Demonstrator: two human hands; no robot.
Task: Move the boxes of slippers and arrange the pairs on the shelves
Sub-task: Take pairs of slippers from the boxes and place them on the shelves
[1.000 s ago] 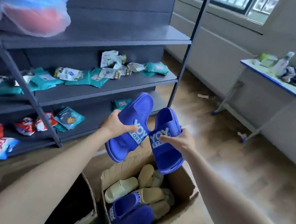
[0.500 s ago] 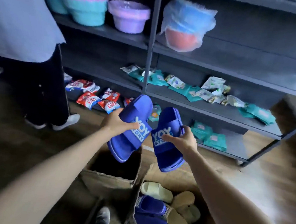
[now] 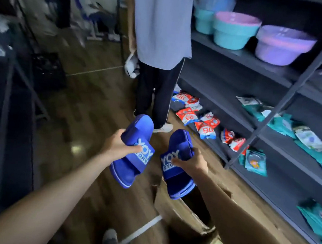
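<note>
Since the earlier frame our view had swung left: open floor widened there and a bystander stood ahead. Our left hand still gripped the left slipper, our right hand the right slipper, which hung over the box rim, with the shelves close at right.

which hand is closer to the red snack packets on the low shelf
Right. The right hand, gripping one blue slipper, sits just left of the red snack packets; the left hand, gripping the other slipper, is farther left.
</note>
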